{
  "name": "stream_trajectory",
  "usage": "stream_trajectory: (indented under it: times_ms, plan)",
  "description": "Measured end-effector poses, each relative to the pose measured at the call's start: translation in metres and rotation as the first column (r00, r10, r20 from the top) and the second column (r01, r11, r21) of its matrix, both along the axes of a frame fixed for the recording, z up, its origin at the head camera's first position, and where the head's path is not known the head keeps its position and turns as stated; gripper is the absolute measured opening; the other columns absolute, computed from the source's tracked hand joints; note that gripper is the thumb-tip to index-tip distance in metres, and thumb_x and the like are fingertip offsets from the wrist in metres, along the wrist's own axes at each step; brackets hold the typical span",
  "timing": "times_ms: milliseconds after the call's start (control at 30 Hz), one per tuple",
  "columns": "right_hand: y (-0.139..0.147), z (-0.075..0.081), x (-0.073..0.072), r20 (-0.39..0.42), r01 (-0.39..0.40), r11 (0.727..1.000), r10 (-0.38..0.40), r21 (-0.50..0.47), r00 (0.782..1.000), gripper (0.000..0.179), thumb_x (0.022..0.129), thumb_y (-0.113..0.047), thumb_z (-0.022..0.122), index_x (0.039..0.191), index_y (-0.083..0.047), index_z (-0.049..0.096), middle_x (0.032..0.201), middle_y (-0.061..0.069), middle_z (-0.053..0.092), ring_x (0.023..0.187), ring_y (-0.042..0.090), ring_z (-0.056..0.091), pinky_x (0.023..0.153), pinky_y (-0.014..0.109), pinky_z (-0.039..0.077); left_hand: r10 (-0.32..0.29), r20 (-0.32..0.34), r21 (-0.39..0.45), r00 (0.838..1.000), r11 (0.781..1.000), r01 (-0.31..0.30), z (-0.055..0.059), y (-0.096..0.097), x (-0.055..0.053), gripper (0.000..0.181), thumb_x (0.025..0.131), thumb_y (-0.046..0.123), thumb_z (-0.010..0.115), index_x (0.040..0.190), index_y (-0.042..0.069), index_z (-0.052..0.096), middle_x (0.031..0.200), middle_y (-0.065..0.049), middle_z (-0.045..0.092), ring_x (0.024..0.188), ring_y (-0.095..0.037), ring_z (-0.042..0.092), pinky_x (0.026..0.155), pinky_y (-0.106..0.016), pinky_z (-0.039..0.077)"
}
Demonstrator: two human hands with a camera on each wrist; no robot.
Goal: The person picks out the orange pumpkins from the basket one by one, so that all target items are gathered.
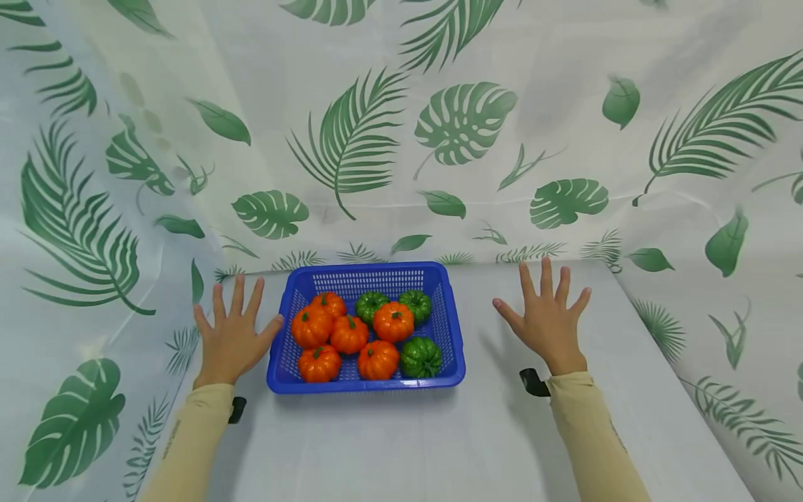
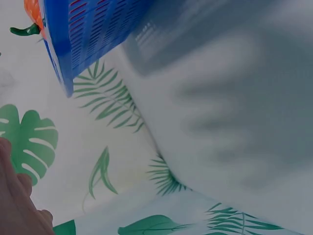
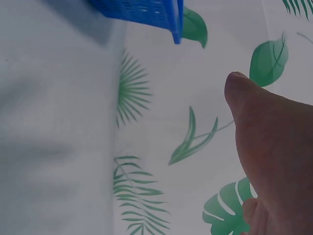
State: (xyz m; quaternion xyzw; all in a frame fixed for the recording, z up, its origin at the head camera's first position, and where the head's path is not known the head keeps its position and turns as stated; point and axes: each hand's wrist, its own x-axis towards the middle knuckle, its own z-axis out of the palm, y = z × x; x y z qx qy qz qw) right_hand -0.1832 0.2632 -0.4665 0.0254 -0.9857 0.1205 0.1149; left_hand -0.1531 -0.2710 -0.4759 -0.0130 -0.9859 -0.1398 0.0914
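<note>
Basket (image 1: 366, 385) doing all the holding, zero grip from anybody

So it's a blue plastic one on a white table (image 1: 351, 446), toward the far edge, near the leafy sheet (image 1: 389, 237). Six orange pumpkins (image 1: 393, 321) and three green pumpkins (image 1: 421, 358) sit inside. Round stuff like that would probably wander on a flat top, so my guess is the raised walls are what keep them together. Orange mostly bunches on the left, greens lean right, with one orange in among the greens, so if it's meant to be sorted by colour it's pretty loose.

Now the person: left hand (image 1: 235, 338) on one side, right hand (image 1: 548, 324) on the other, fingers spread wide apart on both, nothing held. Shadows (image 2: 215, 105) fall on the table, so I'd say they're hovering, not leaning. The basket sits closer to the left; that thumb lines up with the rim from above, but I can't tell if it touches. The right is well apart from it.

Each wrist has a black gadget (image 1: 535, 382) poking out thumb-side past the sleeve (image 1: 592, 432), presumably a camera, put there I guess so the fingers stay unblocked.
</note>
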Motion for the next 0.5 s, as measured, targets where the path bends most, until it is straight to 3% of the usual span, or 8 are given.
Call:
stream_trajectory:
  times_ms: [267, 500]
  plan:
    - [-0.004, 0.0, 0.004, 0.012, -0.009, 1.0, 0.009, -0.006, 1.0, 0.099, 0.097, -0.059, 0.068, 0.169, -0.005, 0.028, 0.173, 0.033, 0.006, 0.156, 0.061, -0.004, 0.11, 0.088, -0.011, -0.008, -0.005, 0.009, 1.0, 1.0, 0.008, -0.004, 0.003, 0.008, 0.093, 0.101, 0.055, 0.059, 0.174, 0.017, 0.014, 0.178, -0.021, 0.006, 0.159, -0.054, -0.005, 0.116, -0.08, -0.012]
    - [-0.004, -0.002, 0.005, 0.007, -0.026, 0.999, 0.026, -0.029, 1.0, 0.099, 0.097, -0.057, 0.068, 0.169, -0.005, 0.026, 0.173, 0.035, 0.005, 0.156, 0.061, -0.003, 0.111, 0.087, -0.009, -0.035, 0.032, 0.06, 0.999, 0.998, 0.033, -0.01, 0.008, 0.017, 0.093, 0.103, 0.056, 0.057, 0.174, 0.014, 0.013, 0.178, -0.02, 0.003, 0.159, -0.054, -0.006, 0.116, -0.081, -0.012]
